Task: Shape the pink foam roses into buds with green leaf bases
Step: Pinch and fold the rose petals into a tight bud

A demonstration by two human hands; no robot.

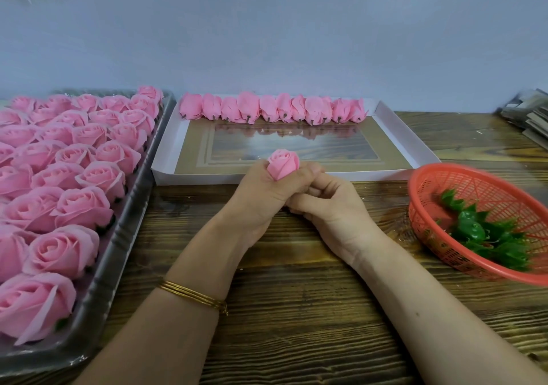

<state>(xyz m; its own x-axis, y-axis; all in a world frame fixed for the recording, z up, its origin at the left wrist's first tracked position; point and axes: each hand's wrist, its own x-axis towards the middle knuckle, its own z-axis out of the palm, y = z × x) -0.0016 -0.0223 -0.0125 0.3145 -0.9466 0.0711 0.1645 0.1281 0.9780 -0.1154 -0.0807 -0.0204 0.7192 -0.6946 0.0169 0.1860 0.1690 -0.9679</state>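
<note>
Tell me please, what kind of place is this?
Probably a small craft workbench for making artificial flowers: a tray full of pink roses, a white box with a row of finished buds, and a red basket of green leaves.

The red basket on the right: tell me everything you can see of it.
The red basket is a shallow round bowl of what looks like plastic, its wall an open mesh under a smooth rim. It sits on the wooden table, right of the white box lid, and its right side runs out of the picture. It is slightly blurred. Inside lies a loose heap of glossy green leaf bases. Neither hand touches it.
</note>
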